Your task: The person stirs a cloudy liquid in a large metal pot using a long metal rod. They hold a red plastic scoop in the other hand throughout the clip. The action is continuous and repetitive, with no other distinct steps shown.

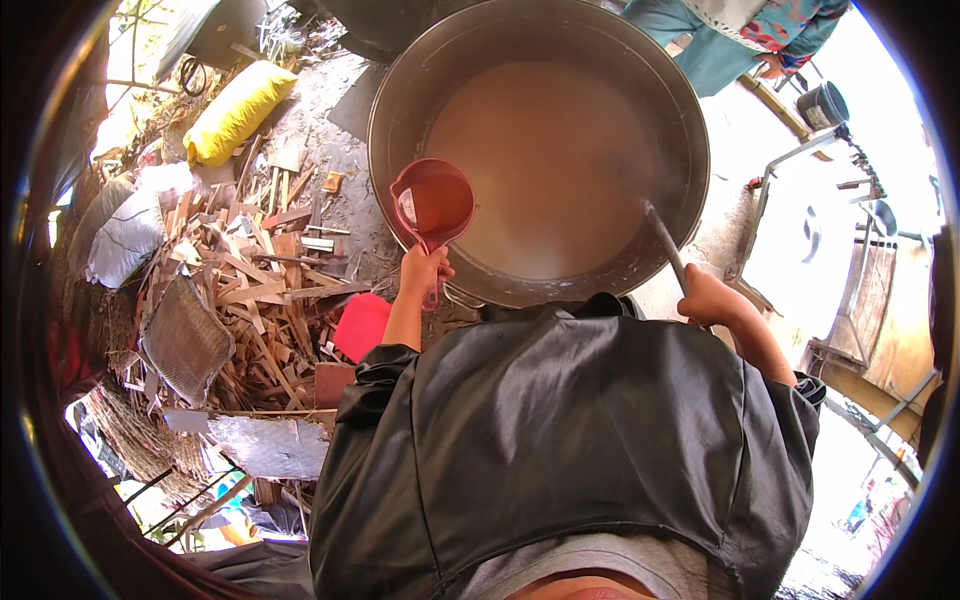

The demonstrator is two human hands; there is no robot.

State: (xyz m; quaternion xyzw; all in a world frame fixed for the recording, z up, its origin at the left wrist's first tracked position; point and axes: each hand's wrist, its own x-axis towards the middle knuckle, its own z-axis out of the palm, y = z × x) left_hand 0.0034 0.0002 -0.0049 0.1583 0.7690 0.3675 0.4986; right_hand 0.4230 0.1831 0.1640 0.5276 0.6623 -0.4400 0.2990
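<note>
A large round metal pot (694,131) stands before me, holding a cloudy, light brown liquid (547,165). My left hand (426,268) grips the handle of a reddish plastic dipper (433,196), held over the pot's left rim. The dipper's bowl faces up; whether liquid is in it, I cannot tell. On the right side, my right hand (701,296) is closed around a long rod-like handle (664,236) that slants over the rim, its far end down in the pot by the liquid. What that end carries is hidden.
Split wood scraps (262,285) lie heaped at the left, near a yellow sack (238,112), a white sack (131,236) and a pink plastic object (361,328). Another person (720,52) stands beyond the pot at upper right. A dark bucket (823,105) and metal frames are farther right.
</note>
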